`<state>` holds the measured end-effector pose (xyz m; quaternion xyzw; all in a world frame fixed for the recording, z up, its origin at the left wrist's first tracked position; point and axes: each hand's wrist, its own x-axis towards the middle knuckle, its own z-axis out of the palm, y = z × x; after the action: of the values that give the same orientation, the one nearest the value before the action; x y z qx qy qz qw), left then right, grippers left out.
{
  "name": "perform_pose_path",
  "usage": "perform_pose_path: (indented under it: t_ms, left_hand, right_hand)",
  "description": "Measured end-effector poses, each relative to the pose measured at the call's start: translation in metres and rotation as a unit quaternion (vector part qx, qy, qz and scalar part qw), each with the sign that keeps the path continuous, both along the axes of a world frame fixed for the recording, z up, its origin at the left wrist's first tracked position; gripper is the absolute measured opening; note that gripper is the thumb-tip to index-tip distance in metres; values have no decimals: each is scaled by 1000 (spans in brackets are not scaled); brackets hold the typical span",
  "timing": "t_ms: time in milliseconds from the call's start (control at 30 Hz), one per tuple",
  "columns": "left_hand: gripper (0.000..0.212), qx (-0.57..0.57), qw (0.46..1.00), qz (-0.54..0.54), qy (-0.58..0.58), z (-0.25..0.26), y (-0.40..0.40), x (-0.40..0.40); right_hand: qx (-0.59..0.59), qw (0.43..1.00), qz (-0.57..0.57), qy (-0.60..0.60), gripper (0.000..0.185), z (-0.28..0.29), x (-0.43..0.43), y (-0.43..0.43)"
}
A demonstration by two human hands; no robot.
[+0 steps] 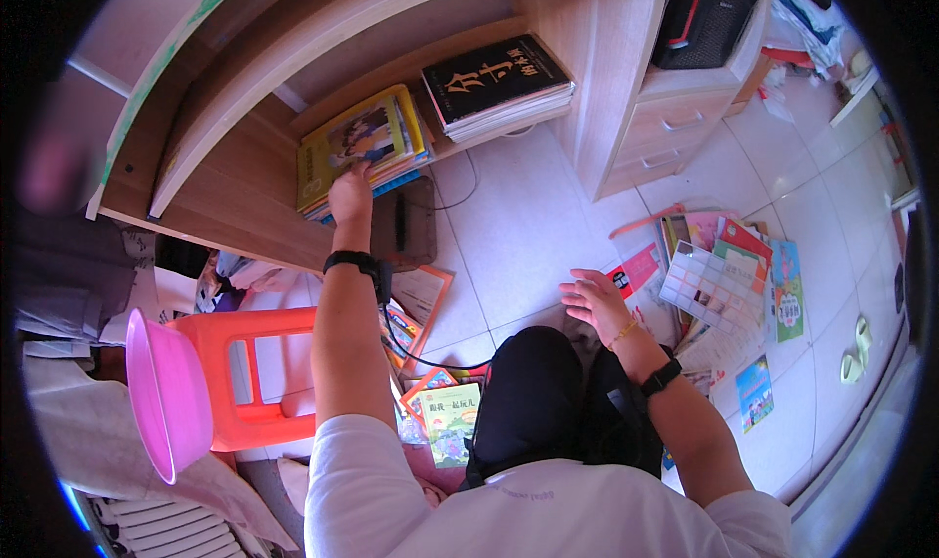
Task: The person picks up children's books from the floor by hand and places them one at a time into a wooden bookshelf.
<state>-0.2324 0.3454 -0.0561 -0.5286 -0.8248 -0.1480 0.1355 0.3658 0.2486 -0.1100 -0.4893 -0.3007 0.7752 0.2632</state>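
Note:
My left hand (351, 195) reaches onto the near side of a stack of books (359, 143) on the wooden desk's shelf. Its fingers touch the yellow-covered book on top; whether they grip it is hidden. Right of this stack, a second pile (499, 88) has a black book with gold lettering on top and pale page edges below. My right hand (598, 305) hovers over the floor in front of my knees, fingers apart and holding nothing. It is nearest to a scattered heap of books and papers (733, 264), where a clear plastic grid box (711, 286) lies on top.
An orange plastic stool (286, 323) lies at left with a pink basin (169, 396) against it. More books (451, 422) lie by my knee. A drawer unit (667, 136) with a black speaker-like case (708, 19) stands at upper right. A cable (433, 363) runs from my left wrist.

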Motion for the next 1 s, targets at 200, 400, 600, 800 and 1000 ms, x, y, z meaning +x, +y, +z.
perform_pose_path:
  t_ms: [200, 400, 600, 800, 1000]
  left_hand:
    - [27, -46, 998, 7, 42, 10, 0, 12]
    - [43, -141, 989, 10, 41, 15, 1, 10]
    - [66, 34, 998, -45, -9, -10, -71, 51]
    - [52, 24, 986, -49, -156, -20, -233, 62]
    - [37, 97, 922, -26, -375, -87, -395, 48]
  right_hand:
    - [-4, 1000, 3, 7, 42, 9, 1, -7]
    - [13, 1000, 13, 19, 44, 14, 5, -13]
    - [32, 999, 1, 6, 37, 23, 27, -13]
    - [70, 997, 44, 7, 36, 57, 8, -45]
    - [94, 987, 123, 29, 35, 80, -39, -89]
